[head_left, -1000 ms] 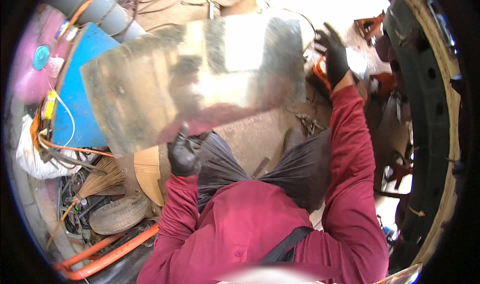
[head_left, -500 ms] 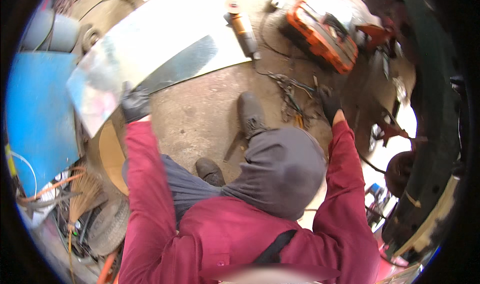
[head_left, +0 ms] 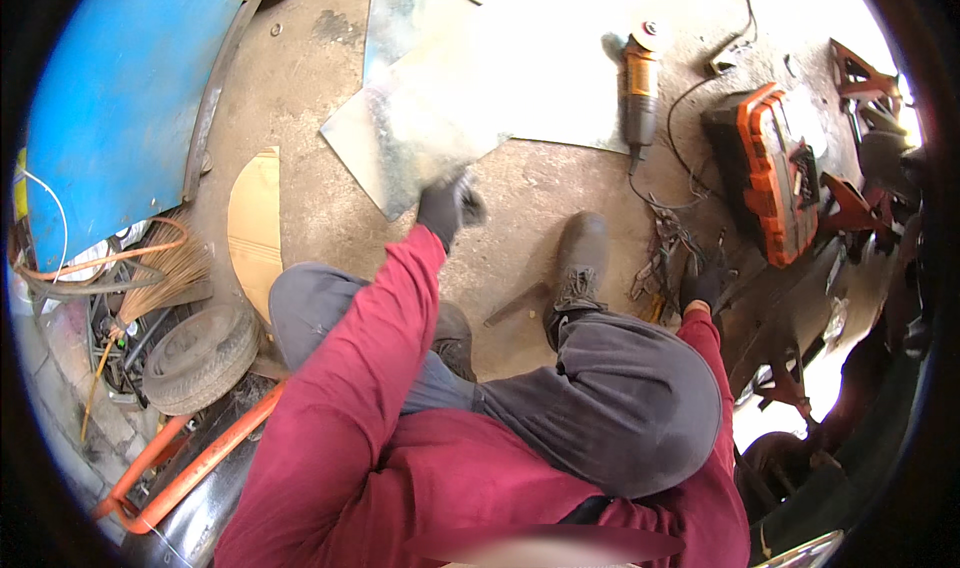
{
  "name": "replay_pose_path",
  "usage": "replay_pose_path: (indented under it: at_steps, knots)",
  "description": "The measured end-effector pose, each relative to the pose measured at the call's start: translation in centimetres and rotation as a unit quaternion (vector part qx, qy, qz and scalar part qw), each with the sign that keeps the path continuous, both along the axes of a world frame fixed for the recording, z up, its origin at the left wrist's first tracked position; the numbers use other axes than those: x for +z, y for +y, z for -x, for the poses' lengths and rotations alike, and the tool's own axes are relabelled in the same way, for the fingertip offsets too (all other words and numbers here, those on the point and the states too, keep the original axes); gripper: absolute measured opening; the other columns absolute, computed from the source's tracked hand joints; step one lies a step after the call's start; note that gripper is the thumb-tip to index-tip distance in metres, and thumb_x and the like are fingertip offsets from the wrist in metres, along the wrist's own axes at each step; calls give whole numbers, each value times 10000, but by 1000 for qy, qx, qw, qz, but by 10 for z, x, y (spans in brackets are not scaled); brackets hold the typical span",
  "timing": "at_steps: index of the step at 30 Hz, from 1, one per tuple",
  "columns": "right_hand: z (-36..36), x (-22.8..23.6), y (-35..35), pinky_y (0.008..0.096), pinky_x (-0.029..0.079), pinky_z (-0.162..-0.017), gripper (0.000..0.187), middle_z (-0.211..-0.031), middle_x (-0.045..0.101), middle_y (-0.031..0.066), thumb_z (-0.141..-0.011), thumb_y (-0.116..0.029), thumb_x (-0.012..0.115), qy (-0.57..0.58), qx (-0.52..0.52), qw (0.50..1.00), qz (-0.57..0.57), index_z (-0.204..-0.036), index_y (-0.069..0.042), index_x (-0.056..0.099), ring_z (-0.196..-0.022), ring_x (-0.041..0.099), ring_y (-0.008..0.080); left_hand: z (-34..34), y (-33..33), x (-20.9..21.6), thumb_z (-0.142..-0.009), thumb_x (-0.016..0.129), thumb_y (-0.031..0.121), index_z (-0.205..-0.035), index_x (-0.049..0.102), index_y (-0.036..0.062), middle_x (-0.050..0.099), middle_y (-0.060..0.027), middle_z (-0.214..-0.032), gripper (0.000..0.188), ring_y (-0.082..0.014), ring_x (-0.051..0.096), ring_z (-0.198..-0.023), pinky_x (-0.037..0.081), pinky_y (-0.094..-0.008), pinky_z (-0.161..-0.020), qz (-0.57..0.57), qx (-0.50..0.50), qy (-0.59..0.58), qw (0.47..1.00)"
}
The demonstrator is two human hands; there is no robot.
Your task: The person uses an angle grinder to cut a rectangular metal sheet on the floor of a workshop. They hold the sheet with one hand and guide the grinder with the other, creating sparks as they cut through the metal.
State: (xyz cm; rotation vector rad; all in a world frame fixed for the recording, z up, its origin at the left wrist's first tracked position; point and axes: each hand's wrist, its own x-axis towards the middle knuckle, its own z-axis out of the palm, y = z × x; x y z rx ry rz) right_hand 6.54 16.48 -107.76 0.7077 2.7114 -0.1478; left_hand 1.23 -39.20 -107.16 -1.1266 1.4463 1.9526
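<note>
My left hand (head_left: 450,208), in a dark glove, is at the near edge of a pale, shiny sheet (head_left: 400,128). Its fingers are smeared by motion, so I cannot tell whether they grip the sheet. This sheet overlaps a larger bright sheet (head_left: 570,78) on the floor. Low on the right, my right hand (head_left: 703,286), also dark-gloved, seems curled closed. A thin object (head_left: 720,238) sticks up beside its fingers, too dark to name. Close by lies a tangle of cables and small tools (head_left: 665,243). An orange-and-black angle grinder (head_left: 641,83) rests on the larger sheet's right side.
An orange-and-black toolbox (head_left: 765,173) stands at the right, near red jack stands (head_left: 860,73). At the left are a blue panel (head_left: 130,98), a straw broom (head_left: 165,268), a tyre (head_left: 200,358) and a cut cardboard piece (head_left: 255,223). My boot (head_left: 580,263) is between the hands.
The view has turned and shifted left, so the sheets, grinder and toolbox appear farther right. My left hand stays by the sheet's edge. My right hand remains beside the cables.
</note>
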Motion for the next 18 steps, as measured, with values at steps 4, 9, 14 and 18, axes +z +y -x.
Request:
replay_pose_path:
  at_steps: [4, 9, 14, 18]
  knots:
    - [-10, -34, 11, 508, 394, -1204, 736, -1589, 501, 267, -972, -364, 706, 58, 66, 996, -32, -1602, -71, 464, -1484, 451, 461, 46, -111, -35, -1078, 597, 237, -1115, 697, 101, 740, -73, -889, 173, -209, 714, -735, 579, -370, -654, 278, 1, 109, 954]
    - [-20, -47, 38, 527, 484, -1115, 753, -1469, 619, 252, -927, -360, 765, -65, 81, 986, -129, -1590, -139, 486, -1324, 611, 452, 24, -223, -113, -1061, 553, 366, -1278, 630, 157, 674, -58, -1196, 311, -255, 630, -995, 472, -476, -865, 226, 133, -81, 962]
    - [14, -12, 48, 505, 526, -1028, 599, -1345, 698, 241, -944, -371, 743, -122, 94, 987, -35, -1476, -129, 614, -1229, 659, 466, -56, -280, -235, -1053, 478, 513, -1445, 554, 212, 560, -31, -1492, 500, -310, 521, -1320, 337, -616, -1117, 188, -108, -137, 966]
    - [8, -25, 33, 522, 534, -1007, 455, -1281, 713, 255, -969, -322, 662, -100, 76, 988, 88, -1369, -104, 673, -1209, 661, 483, -75, -408, -260, -1060, 464, 502, -1411, 594, 221, 637, -22, -1405, 468, -284, 567, -1302, 387, -583, -1100, 200, -85, -67, 974]
